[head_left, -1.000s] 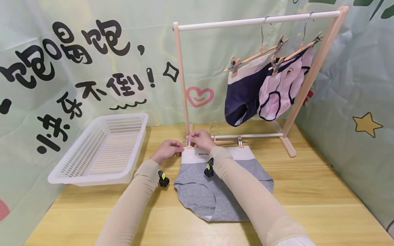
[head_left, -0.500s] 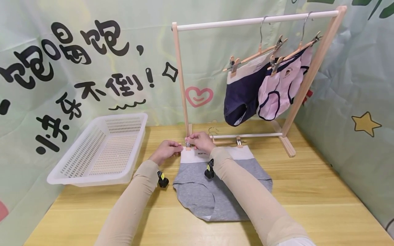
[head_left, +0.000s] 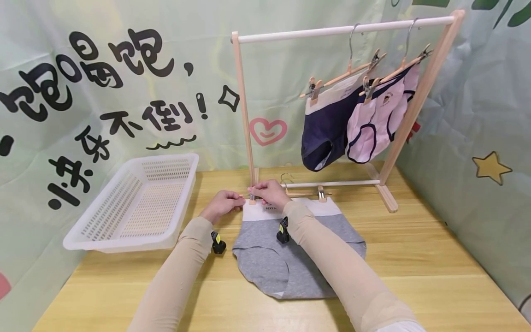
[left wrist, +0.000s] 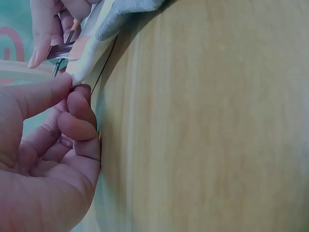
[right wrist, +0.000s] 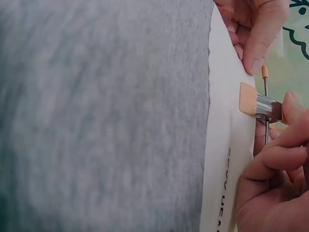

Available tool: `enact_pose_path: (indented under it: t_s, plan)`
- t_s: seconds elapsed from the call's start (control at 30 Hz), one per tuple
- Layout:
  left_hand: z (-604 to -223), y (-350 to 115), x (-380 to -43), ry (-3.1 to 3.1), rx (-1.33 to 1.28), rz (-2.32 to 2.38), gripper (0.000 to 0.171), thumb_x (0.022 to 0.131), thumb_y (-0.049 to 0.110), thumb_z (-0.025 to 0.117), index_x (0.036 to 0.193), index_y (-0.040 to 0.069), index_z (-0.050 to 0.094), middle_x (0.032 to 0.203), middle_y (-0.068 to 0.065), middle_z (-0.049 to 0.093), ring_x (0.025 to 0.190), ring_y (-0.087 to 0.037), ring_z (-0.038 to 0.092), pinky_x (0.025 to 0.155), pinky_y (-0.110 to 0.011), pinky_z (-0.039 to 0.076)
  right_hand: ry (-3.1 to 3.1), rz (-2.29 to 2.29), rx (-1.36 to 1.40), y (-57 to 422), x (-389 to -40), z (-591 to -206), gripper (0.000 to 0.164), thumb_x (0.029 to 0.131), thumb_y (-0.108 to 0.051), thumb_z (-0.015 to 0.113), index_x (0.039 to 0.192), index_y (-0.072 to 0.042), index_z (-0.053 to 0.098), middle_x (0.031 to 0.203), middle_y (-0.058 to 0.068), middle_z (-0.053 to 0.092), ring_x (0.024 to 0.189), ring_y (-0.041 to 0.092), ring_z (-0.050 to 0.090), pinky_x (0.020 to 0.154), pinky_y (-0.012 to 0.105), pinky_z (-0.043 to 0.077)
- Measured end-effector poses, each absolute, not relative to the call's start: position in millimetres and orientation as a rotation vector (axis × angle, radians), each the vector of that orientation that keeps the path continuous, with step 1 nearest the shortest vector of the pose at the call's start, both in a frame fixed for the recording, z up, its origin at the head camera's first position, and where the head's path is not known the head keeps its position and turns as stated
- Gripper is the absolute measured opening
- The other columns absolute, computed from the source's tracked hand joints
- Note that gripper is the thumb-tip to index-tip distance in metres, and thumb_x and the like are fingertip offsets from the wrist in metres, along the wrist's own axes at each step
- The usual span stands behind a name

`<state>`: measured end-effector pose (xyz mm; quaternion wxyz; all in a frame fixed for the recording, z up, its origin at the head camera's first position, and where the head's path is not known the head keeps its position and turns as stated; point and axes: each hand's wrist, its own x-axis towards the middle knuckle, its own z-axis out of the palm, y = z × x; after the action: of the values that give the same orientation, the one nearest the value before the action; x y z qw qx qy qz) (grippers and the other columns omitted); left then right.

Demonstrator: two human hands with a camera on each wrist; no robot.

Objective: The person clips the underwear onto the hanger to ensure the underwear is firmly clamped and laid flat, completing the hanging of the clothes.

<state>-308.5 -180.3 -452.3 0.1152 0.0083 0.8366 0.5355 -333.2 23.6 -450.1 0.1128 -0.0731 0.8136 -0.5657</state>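
Grey briefs (head_left: 261,263) with a white waistband (right wrist: 229,101) lie flat on the table, waistband toward the rack. My left hand (head_left: 224,205) pinches the waistband's left corner between thumb and fingers, as the left wrist view shows. Beside it, my right hand (head_left: 271,192) grips the handles of the hanger's left clip (right wrist: 248,99). That clip's pads lie over the waistband edge. The second clip (head_left: 321,193) sits on the right part of the waistband. Part of the hanger bar (head_left: 304,194) and some of the lettering are hidden behind my right hand.
Behind the briefs stands a wooden rack (head_left: 241,106) with a white rail. Navy briefs (head_left: 323,129) and pink briefs (head_left: 379,115) hang from clip hangers at its right. A white plastic basket (head_left: 188,184) stands at the left. Printed cloth walls enclose the table (head_left: 435,276).
Both hands keep their hold at the waistband's left corner, with only slight finger shifts. The head view has drifted a little.
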Motion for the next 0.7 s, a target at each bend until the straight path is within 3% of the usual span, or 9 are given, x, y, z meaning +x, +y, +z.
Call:
enact_pose_path:
  t_s: [0.17, 0.43, 0.7]
  plan:
    - [-454.6, -180.7, -308.2, 2.443, 0.008, 1.554, 0.014, 0.103, 0.016, 0.072, 0.102, 0.002, 0.070, 0.082, 0.001, 0.068, 0.076, -0.011, 0.061, 0.069, -0.024, 0.047, 2.349, -1.679, -0.231, 26.8, -332.9, -450.8, 0.037, 0.102, -0.031, 0.076, 0.128, -0.004, 0.075, 0.105, 0.006, 0.076, 0.055, 0.004, 0.053, 0.051, 0.019, 0.045]
    - [-441.3, -181.7, -304.0, 2.545, 0.059, 1.417, 0.018, 0.102, 0.010, 0.067, 0.106, -0.007, 0.073, 0.080, -0.004, 0.071, 0.071, -0.011, 0.060, 0.064, -0.023, 0.049, 2.305, -1.742, -0.238, 39.6, -333.9, -446.9, 0.037, 0.100, -0.025, 0.079, 0.129, -0.003, 0.074, 0.109, 0.013, 0.081, 0.052, 0.005, 0.059, 0.050, 0.019, 0.049]
    - [-412.6, -176.1, -291.3, 2.890, 0.110, 1.171, 0.022, 0.097, 0.024, 0.070, 0.091, 0.003, 0.074, 0.070, 0.003, 0.060, 0.065, -0.014, 0.052, 0.063, -0.028, 0.045, 2.371, -1.720, -0.300, 60.2, -332.9, -438.1, 0.034, 0.103, -0.021, 0.075, 0.129, 0.000, 0.072, 0.120, 0.026, 0.074, 0.062, 0.008, 0.066, 0.057, 0.022, 0.055]
